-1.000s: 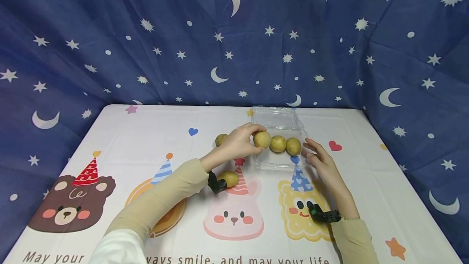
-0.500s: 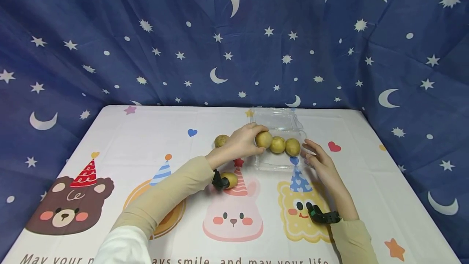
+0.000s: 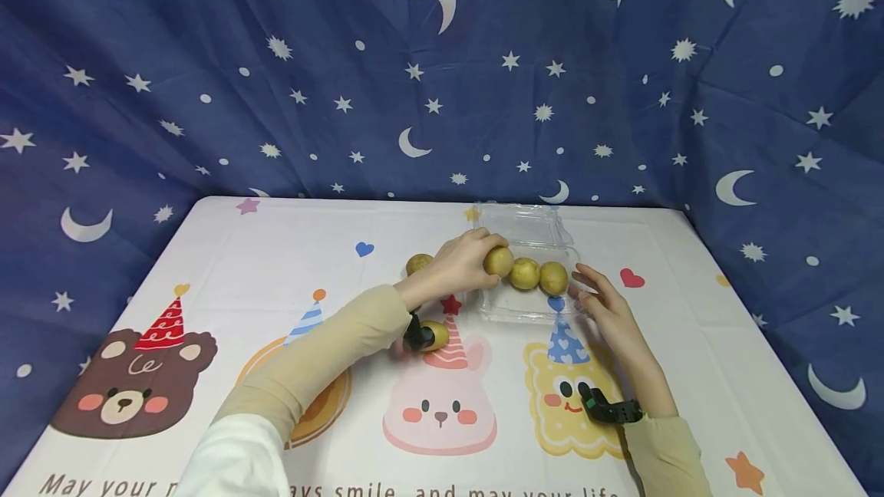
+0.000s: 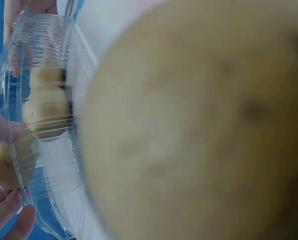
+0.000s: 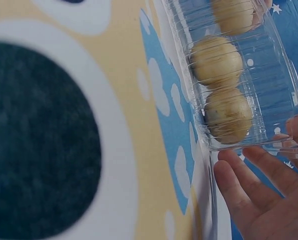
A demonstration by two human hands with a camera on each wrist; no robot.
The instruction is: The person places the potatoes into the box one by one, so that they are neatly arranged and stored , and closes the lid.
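In the head view a clear plastic clamshell box [image 3: 528, 310] lies on the table with its lid [image 3: 518, 222] folded back. Two potatoes sit inside it, one in the middle [image 3: 524, 273] and one at the right [image 3: 554, 278]. My left hand [image 3: 464, 261] grips a third potato [image 3: 499, 261] between thumb and fingers at the box's left end, beside the middle potato. My right hand [image 3: 608, 305] is at the right end; in the right wrist view its extended fingers [image 5: 249, 182] touch the box's end wall.
Another potato [image 3: 418, 264] lies behind my left forearm. One more potato [image 3: 435, 336] is on the cloth under the left wrist camera [image 3: 417, 334], partly hidden by it. A white printed tablecloth [image 3: 345, 420] covers the table, and a blue starry curtain [image 3: 311, 129] hangs behind.
My left hand has shifted slightly to the right with the potato, closer over the box. The right hand stays at the box's right end.
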